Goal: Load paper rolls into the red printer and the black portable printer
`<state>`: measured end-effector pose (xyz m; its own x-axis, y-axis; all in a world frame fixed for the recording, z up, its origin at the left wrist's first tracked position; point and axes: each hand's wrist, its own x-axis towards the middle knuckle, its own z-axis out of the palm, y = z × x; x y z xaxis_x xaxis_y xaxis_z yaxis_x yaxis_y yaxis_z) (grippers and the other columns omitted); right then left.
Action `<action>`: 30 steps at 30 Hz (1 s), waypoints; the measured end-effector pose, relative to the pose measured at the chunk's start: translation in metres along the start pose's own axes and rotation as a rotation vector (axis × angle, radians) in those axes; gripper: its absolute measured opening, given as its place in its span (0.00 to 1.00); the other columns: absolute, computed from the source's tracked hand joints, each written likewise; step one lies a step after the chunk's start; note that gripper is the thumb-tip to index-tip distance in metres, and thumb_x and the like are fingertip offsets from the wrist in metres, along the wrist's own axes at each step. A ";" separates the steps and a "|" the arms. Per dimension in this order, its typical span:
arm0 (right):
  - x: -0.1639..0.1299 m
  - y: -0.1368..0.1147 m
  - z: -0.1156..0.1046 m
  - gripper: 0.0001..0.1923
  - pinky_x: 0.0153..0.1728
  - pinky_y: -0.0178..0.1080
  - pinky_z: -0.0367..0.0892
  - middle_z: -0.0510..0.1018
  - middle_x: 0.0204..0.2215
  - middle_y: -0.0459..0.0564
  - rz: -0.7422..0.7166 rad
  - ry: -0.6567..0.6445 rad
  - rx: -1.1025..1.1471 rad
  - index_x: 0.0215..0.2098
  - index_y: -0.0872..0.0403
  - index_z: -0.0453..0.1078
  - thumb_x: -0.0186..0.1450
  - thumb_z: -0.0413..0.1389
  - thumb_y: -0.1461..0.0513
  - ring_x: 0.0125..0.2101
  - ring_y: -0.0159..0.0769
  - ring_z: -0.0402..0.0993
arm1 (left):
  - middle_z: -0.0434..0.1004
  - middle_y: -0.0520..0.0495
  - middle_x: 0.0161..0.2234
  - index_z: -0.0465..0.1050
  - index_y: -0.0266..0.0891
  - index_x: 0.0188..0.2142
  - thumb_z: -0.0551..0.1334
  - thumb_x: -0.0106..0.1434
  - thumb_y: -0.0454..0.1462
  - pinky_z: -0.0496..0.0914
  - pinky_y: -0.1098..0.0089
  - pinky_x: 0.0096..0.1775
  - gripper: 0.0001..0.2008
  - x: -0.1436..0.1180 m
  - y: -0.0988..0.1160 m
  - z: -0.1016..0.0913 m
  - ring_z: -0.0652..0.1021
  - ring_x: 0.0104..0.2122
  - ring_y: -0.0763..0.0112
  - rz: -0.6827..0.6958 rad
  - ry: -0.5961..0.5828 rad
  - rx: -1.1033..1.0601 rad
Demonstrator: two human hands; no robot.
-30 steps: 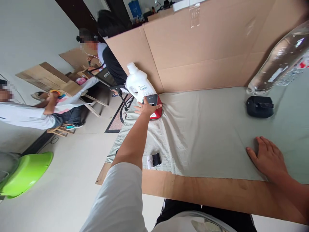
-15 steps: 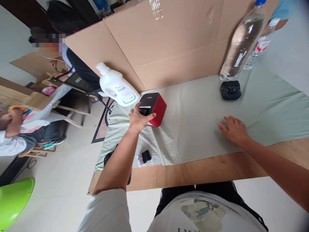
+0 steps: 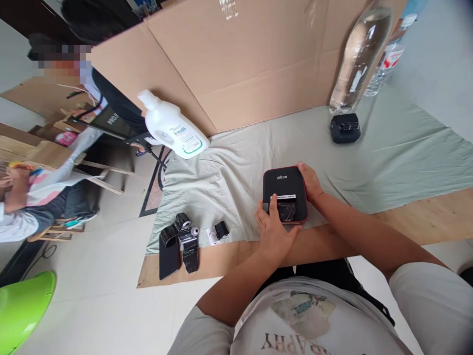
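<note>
We see a small red box-shaped printer with a black top [image 3: 285,194] sitting on the pale green cloth [image 3: 388,158] close to the near edge of the wooden table [image 3: 424,222], right in front of the person, which puts it within easy reach of both arms. The left hand [image 3: 272,231] lies at the printer's near left corner, its fingers stretched up onto the black top toward the slot where a dark roll shows. The right hand [image 3: 309,181] presses against the far right side of the casing, so the two hands bracket the printer from opposite corners, and we judge this steadies it on the loose cloth. Neither hand lifts it; it rests flat.

At the near left corner of the table lie a black flat phone-like slab [image 3: 169,251] and dark wrapped label rolls [image 3: 189,241], with a small black-and-white paper roll [image 3: 218,231] just beside them on the cloth's edge. A white plastic detergent bottle [image 3: 170,127] stands at the far left corner against the brown cardboard screen [image 3: 240,64]. Towards the far right a tall clear plastic water bottle [image 3: 356,54] stands near a small black device [image 3: 345,128]. Other people sit beyond the left edge.
</note>
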<state>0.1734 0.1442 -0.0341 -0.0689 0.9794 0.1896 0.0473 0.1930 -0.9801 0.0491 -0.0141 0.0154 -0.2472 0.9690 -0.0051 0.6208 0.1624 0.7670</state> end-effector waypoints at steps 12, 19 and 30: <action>-0.023 -0.023 -0.018 0.26 0.52 0.53 0.69 0.79 0.43 0.51 -0.076 0.048 -0.077 0.41 0.49 0.72 0.64 0.51 0.38 0.46 0.46 0.74 | 0.70 0.39 0.53 0.59 0.44 0.60 0.63 0.60 0.46 0.69 0.56 0.52 0.31 0.030 -0.050 -0.034 0.74 0.51 0.59 -0.035 -0.051 -0.544; -0.087 -0.039 -0.020 0.16 0.56 0.59 0.64 0.78 0.51 0.47 -0.730 -0.158 -0.528 0.29 0.44 0.74 0.57 0.61 0.43 0.56 0.53 0.69 | 0.67 0.41 0.59 0.57 0.44 0.61 0.60 0.46 0.36 0.68 0.58 0.55 0.40 0.070 -0.057 -0.024 0.70 0.58 0.58 -0.124 -0.246 -0.705; -0.109 -0.004 -0.011 0.17 0.56 0.60 0.65 0.73 0.54 0.51 -0.727 0.018 -0.549 0.39 0.43 0.73 0.58 0.60 0.44 0.59 0.54 0.65 | 0.59 0.44 0.65 0.44 0.49 0.69 0.57 0.46 0.37 0.70 0.58 0.54 0.49 0.072 -0.065 -0.014 0.70 0.57 0.59 -0.119 -0.288 -0.644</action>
<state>0.1921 0.0376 -0.0496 -0.2516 0.6051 0.7553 0.4665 0.7596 -0.4532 -0.0194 0.0426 -0.0255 -0.0242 0.9767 -0.2132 0.0178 0.2137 0.9767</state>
